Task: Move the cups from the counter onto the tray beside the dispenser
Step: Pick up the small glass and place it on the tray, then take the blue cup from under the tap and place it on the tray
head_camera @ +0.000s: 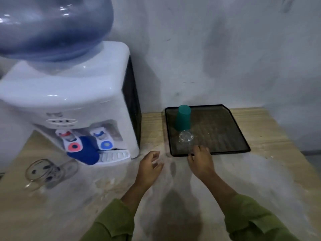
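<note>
- Head view: the black tray sits beside the dispenser, its right half bare.
- On its left side, a teal cup upside down, a clear glass just in front.
- Left on the counter: a clear mug; a blue cup under the taps.
- Left hand loosely open, empty; right hand spread at the tray's near rim, holding nothing.

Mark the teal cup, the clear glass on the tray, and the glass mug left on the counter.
teal cup point(182, 119), head view, side wall.
clear glass point(186, 137), head view, upturned base.
glass mug point(43, 170), head view, body.
</note>
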The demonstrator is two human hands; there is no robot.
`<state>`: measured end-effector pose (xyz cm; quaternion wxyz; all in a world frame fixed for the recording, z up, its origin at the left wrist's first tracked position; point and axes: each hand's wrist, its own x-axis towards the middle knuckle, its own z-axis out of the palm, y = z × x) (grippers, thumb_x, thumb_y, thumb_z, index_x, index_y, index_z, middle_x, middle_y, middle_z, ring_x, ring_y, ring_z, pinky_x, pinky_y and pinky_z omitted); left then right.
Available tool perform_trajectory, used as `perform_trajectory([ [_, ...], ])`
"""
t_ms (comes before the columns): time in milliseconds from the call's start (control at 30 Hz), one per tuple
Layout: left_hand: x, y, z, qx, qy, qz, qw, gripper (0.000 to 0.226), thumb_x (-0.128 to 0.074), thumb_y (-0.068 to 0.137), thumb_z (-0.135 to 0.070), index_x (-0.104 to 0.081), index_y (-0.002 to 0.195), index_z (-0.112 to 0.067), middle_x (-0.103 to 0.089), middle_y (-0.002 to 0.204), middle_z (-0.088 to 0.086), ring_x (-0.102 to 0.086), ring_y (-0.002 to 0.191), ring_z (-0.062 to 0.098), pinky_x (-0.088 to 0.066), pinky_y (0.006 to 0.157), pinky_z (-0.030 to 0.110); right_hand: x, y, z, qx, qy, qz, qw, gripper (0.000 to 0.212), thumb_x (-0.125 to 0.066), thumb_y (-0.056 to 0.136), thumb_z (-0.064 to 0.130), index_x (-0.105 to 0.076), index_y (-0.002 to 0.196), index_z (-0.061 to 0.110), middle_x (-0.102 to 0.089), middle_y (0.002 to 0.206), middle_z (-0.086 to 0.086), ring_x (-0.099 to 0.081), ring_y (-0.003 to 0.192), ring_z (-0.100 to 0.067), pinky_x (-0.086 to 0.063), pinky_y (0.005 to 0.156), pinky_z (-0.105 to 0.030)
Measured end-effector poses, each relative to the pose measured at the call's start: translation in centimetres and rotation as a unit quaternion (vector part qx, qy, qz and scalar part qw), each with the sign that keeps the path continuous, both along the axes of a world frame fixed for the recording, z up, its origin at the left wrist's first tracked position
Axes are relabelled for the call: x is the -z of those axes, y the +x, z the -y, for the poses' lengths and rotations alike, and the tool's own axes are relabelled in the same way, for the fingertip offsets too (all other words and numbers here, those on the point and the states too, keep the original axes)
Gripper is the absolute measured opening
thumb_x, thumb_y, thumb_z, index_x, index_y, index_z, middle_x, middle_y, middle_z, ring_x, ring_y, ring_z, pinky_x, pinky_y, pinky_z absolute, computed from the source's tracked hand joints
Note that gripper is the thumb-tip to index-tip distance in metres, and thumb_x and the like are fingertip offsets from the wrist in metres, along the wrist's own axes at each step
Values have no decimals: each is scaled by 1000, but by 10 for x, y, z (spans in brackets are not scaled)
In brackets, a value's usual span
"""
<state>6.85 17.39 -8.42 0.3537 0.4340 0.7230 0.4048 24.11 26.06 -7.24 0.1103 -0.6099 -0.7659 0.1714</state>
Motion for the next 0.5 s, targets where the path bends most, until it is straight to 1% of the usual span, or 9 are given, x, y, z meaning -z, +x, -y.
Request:
perform_trajectory([
  [67, 4, -23, 27, -14, -7, -10, 1000, 36, -65, 85, -7, -57, 120, -9, -60, 119, 1, -58, 115, 17, -48, 86, 14, 2, -19, 16, -25, -3, -9, 1000, 26, -52, 89, 21, -59, 110, 6, -61, 116, -18, -52, 108, -32, -45, 91, -39],
  [167, 10, -64, 70, -33, -45, -92, 994, 31, -63, 87, -11, -59, 118, -13, -60, 116, -4, -58, 112, 14, -48, 99, 29, 4, -57, 42, -66, -27, -26, 997, 27, -53, 89, 23, -59, 112, 10, -61, 117, -15, -56, 108, -30, -48, 92, -38],
  [200, 11, -77, 83, -47, -46, -102, 993, 30, -62, 86, -11, -60, 117, -13, -62, 117, -2, -59, 111, 16, -48, 102, 35, 4, -69, 49, -82, -38, -27, 996, 27, -53, 89, 24, -58, 112, 10, -60, 116, -15, -56, 108, -29, -48, 92, -37],
  [267, 16, -107, 110, -91, -27, -114, 989, 27, -64, 83, -6, -64, 110, -10, -66, 115, 9, -62, 109, 26, -50, 101, 44, 4, -98, 64, -122, -55, -28, 991, 28, -52, 89, 24, -57, 113, 10, -60, 117, -14, -55, 108, -29, -48, 93, -37],
  [333, 20, -134, 132, -118, -35, -152, 981, 27, -65, 82, -10, -64, 109, -10, -66, 117, 12, -61, 111, 29, -47, 104, 48, 2, -125, 77, -157, -69, -32, 985, 30, -53, 89, 24, -56, 115, 10, -59, 118, -14, -54, 110, -30, -46, 94, -37],
  [367, 23, -146, 142, -111, -54, -180, 976, 32, -65, 83, -16, -62, 115, -11, -64, 123, 12, -57, 117, 29, -41, 109, 48, 1, -140, 83, -171, -76, -40, 982, 32, -54, 88, 24, -56, 116, 10, -59, 118, -14, -54, 111, -30, -46, 94, -37],
  [400, 25, -158, 151, -88, -80, -214, 969, 43, -65, 83, -23, -56, 124, -13, -58, 132, 11, -50, 126, 28, -34, 115, 48, 1, -155, 88, -183, -84, -50, 978, 33, -55, 88, 25, -55, 117, 9, -59, 119, -14, -53, 111, -30, -46, 95, -37],
  [467, 31, -177, 164, -14, -129, -259, 957, 69, -65, 81, -38, -35, 141, -19, -35, 152, 3, -29, 142, 24, -16, 122, 46, -2, -184, 97, -195, -105, -80, 972, 36, -58, 87, 25, -54, 119, 9, -58, 121, -14, -54, 113, -30, -47, 96, -37],
  [500, 35, -184, 169, 23, -159, -265, 951, 79, -64, 81, -45, -25, 146, -22, -23, 157, -2, -18, 147, 21, -8, 122, 47, -4, -197, 100, -196, -115, -102, 968, 40, -60, 87, 25, -53, 122, 9, -58, 124, -14, -53, 115, -29, -46, 97, -37],
])
